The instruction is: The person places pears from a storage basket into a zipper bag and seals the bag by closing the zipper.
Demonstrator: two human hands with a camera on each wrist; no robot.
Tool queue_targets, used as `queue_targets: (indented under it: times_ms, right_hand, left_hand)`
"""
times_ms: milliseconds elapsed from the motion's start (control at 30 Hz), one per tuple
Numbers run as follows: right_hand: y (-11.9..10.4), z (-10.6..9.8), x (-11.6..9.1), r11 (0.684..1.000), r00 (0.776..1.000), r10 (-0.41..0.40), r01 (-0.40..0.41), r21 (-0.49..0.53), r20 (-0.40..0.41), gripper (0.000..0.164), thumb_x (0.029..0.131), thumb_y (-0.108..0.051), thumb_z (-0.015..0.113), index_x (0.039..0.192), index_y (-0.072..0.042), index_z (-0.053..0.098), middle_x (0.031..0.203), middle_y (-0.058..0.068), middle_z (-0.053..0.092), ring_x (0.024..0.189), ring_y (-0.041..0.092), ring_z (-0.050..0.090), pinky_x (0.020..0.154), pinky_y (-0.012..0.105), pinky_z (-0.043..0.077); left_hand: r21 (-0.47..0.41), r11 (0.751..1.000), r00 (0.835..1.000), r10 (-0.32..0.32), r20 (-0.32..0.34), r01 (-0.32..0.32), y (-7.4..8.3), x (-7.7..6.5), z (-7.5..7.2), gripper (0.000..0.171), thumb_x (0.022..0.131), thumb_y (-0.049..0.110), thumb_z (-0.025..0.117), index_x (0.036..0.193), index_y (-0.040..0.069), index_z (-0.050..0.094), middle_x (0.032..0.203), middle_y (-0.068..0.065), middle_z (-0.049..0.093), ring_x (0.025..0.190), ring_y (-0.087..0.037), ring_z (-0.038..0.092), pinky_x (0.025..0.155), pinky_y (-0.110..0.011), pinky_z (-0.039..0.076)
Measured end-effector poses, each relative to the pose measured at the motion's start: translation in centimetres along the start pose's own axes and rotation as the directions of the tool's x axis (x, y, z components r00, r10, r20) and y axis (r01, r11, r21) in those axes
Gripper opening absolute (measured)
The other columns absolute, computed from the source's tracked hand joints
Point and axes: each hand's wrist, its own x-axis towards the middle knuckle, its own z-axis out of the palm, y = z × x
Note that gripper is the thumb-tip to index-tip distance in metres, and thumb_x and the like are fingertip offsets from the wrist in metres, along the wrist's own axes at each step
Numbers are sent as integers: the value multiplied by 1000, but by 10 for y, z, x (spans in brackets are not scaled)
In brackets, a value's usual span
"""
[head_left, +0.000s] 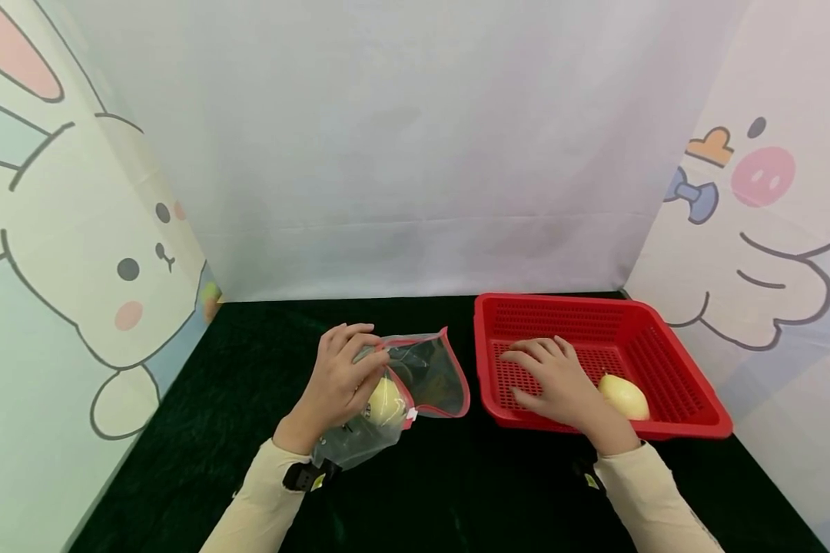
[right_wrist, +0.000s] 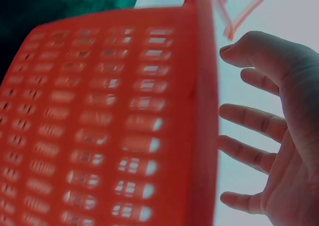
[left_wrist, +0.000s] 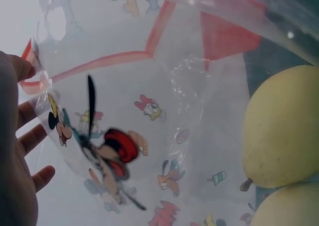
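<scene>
A clear plastic zip bag with red edging and cartoon prints lies on the dark cloth, its mouth spread toward the right. My left hand pinches the bag's red-trimmed edge between thumb and fingers. Inside the bag are two yellow pears, one of them partly cut off by the frame. To the right, my right hand hovers at the near left side of a red plastic basket, fingers spread and holding nothing. One pear sits in the basket's near right part, beside the right wrist.
Dark green cloth covers the table. A pale curtain stands behind it, with printed side panels at left and right. The basket's raised rim faces the bag across a narrow strip of cloth.
</scene>
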Motion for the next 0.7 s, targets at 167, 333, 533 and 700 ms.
queue_targets:
  times_ms: [167, 333, 533, 700]
  right_hand:
    - [8, -1, -10, 997, 998, 67, -67, -30, 8, 47, 78, -17, 83, 121, -11, 66, 121, 13, 62, 111, 36, 53, 96, 71, 31]
    - [17, -7, -19, 987, 988, 150, -147, -64, 32, 46, 79, -16, 82, 121, -10, 66, 122, 15, 61, 110, 39, 53, 93, 73, 31]
    - [32, -15, -34, 950, 950, 301, -291, -110, 86, 45, 82, -18, 78, 124, -9, 63, 125, 20, 57, 112, 46, 49, 92, 75, 28]
    - [43, -17, -45, 926, 920, 372, -359, -116, 121, 49, 84, -19, 77, 128, -8, 60, 127, 24, 54, 114, 50, 45, 90, 79, 24]
  left_hand:
    - [4, 1000, 1000, -6, 14, 6, 1, 0, -2, 36, 109, 32, 37, 98, 15, 67, 106, -11, 62, 117, -39, 52, 97, -66, 32]
    - [16, 1000, 1000, -9, 25, 8, 2, 0, -4, 37, 109, 33, 37, 98, 15, 67, 106, -11, 62, 118, -38, 52, 98, -66, 31]
    - [20, 1000, 1000, -7, 20, 6, 1, -1, -3, 37, 109, 33, 37, 98, 15, 67, 106, -11, 62, 118, -38, 52, 98, -66, 31]
    - [18, 1000, 1000, -7, 21, 6, 0, -1, -2, 37, 109, 33, 37, 97, 15, 66, 106, -11, 61, 118, -38, 52, 98, -65, 31]
